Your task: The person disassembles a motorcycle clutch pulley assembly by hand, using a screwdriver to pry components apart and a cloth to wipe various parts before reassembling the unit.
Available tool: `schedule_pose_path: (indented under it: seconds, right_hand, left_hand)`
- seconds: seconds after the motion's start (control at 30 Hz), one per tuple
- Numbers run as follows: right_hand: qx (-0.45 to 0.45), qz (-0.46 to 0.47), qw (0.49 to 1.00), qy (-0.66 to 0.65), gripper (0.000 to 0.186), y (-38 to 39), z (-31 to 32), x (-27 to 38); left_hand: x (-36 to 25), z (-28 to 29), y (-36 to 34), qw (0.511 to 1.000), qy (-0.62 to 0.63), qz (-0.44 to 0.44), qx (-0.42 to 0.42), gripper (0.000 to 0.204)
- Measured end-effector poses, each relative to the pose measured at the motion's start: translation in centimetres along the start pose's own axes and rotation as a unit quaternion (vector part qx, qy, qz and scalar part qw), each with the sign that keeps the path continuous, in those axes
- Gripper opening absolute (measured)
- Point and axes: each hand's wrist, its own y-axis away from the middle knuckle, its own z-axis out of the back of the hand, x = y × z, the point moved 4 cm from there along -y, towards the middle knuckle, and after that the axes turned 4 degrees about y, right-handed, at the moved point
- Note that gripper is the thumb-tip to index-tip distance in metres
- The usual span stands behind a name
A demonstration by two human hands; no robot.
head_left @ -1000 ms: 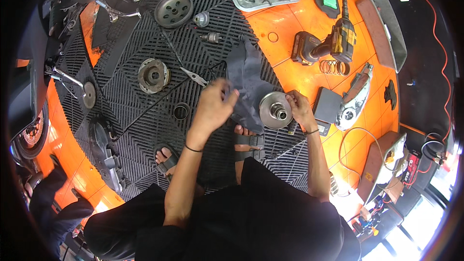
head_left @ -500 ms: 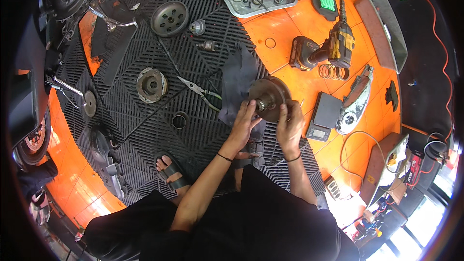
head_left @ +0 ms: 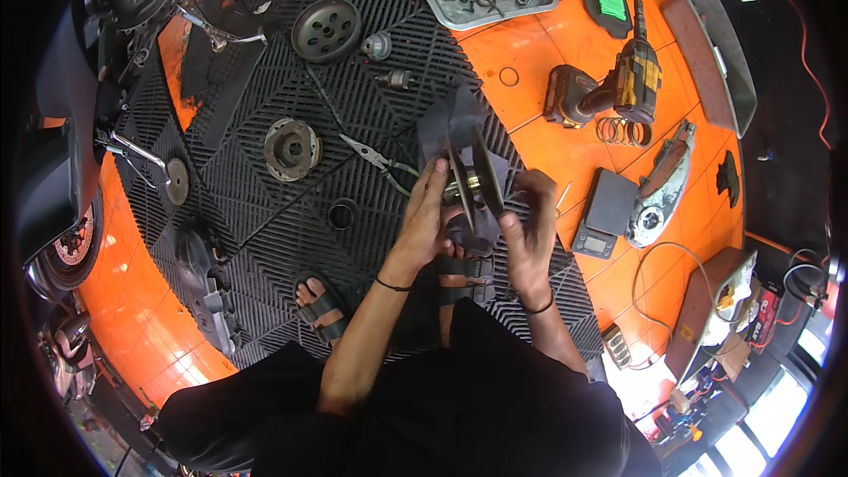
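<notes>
Between my two hands a dark scooter belt pulley [head_left: 484, 178] is held up, turned edge-on. Its two round plates stand apart, with a shiny hub showing in the gap. My left hand [head_left: 424, 219] grips the left plate's side, its fingers partly hidden behind the part. On the other side, my right hand [head_left: 532, 234] has its thumb against the lower edge of the right plate, fingers curled behind. Beneath the pulley lies a dark cloth [head_left: 446, 115] on the black slatted mat [head_left: 238, 234]. Pliers [head_left: 375, 159] rest just left of the cloth.
On the mat lie a clutch plate [head_left: 293, 150], a ring [head_left: 343, 214] and a clutch bell [head_left: 327, 30]. To the right are an impact driver [head_left: 609, 79], a coil spring [head_left: 623, 131] and a small scale [head_left: 601, 212]. A parts tray [head_left: 530, 9] stands at the back.
The pulley has turned from facing me with its hub to edge-on, so the gap between its plates shows. My right hand has shifted round its edge. The whole view has shifted slightly.
</notes>
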Motion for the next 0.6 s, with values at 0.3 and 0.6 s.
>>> schedule_pose_path:
  seconds: [0.3,0.6]
  right_hand:
    - [0.133,-0.233,0.868,-0.418,0.062,0.5,-0.6,-1.8]
    - [0.161,-0.282,0.801,-0.502,0.065,1.7,-0.6,-2.9]
  left_hand:
    - [-2.6,-2.1,1.1,0.973,-0.228,0.029,0.002,0.070]
    - [-2.7,-0.9,0.7,0.941,-0.336,0.022,-0.018,0.072]
